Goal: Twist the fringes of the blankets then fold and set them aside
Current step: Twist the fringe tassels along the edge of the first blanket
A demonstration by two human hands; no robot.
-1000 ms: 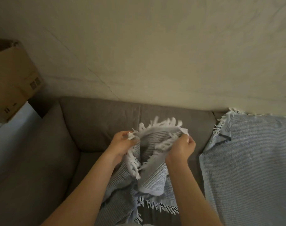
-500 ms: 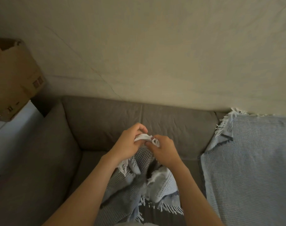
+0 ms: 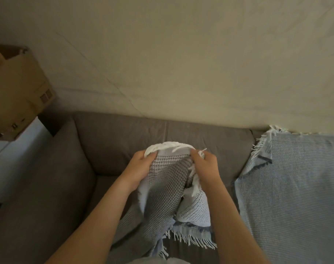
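— How will this blanket (image 3: 168,189) handle?
— Soft, light and floppy, I'd judge. It hangs from the hands down over the sofa (image 3: 114,140) seat. It is best taken at the fringe (image 3: 168,145) along its top edge (loose strands could slip).
— And the hands?
— The left hand (image 3: 141,166) and right hand (image 3: 206,166) are raised side by side, slightly apart. Each has its fingers curled tight on that fringed edge, which is stretched between them.
— Beyond that?
— A second blanket (image 3: 295,187) lies spread over the sofa's right side.
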